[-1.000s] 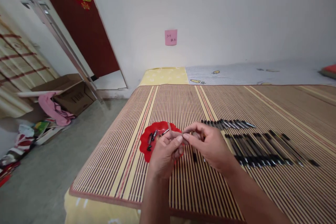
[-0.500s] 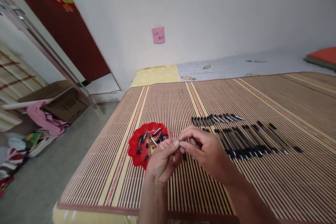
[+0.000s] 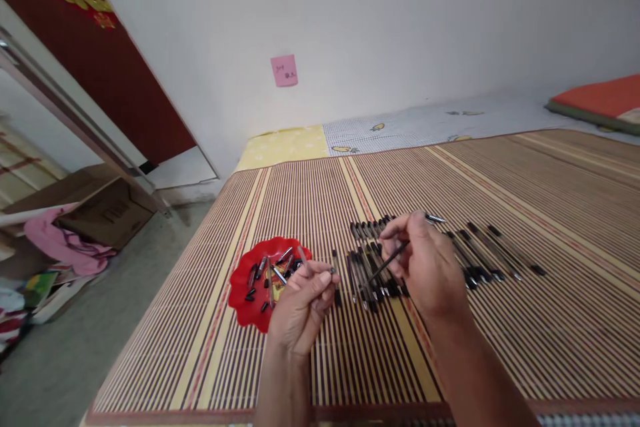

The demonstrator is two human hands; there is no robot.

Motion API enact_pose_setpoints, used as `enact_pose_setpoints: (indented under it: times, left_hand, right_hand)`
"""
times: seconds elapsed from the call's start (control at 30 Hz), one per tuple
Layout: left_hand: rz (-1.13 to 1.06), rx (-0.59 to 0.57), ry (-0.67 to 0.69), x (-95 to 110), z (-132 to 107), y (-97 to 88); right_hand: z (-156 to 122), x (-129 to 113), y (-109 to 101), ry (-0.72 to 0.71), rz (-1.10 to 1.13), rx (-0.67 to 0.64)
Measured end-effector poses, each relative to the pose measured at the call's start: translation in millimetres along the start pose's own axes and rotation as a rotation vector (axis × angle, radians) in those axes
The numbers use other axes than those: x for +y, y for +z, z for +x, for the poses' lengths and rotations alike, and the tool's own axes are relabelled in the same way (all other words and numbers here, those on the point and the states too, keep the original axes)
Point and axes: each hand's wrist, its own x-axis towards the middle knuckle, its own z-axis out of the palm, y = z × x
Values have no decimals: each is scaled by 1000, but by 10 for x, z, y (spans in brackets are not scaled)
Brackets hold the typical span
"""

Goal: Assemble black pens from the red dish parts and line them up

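Observation:
My left hand (image 3: 300, 310) is closed on a clear pen barrel (image 3: 303, 259), whose upper end sticks out above the fingers near the red dish. My right hand (image 3: 427, 267) pinches a slim dark pen refill (image 3: 390, 259), tilted down to the left over the pens on the mat. Under and beside it lies a row of pens (image 3: 370, 277), partly hidden by the hand. Behind that row is another line of short dark pen parts, likely caps (image 3: 367, 230). The red scalloped dish (image 3: 243, 307) left of my hands holds loose black and clear pen parts.
A striped mat (image 3: 200, 320) covers the bed, its front edge close to me. More pens (image 3: 483, 253) lie to the right, with a loose black piece (image 3: 537, 269) beyond them. An orange cushion (image 3: 595, 100) is at the back right. A cardboard box (image 3: 107, 213) stands on the floor.
My hands were together and are now apart. The right one has moved right, over the pens, with the dark refill showing in it. The left still holds the clear barrel. The view has shifted slightly.

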Motion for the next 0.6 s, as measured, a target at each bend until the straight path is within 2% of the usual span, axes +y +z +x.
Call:
enact_pose_setpoints:
  times: [0.13, 0.3, 0.6]
  left_hand:
    - [22, 29, 9, 1, -15, 26]
    - [29, 27, 26, 20, -29, 62]
    - [60, 108, 75, 28, -37, 99]
  right_hand:
    - [-17, -13, 46, -33, 74, 23]
    - [-59, -29, 102, -74, 21, -34]
    - [-81, -58, 146, -82, -44, -96]
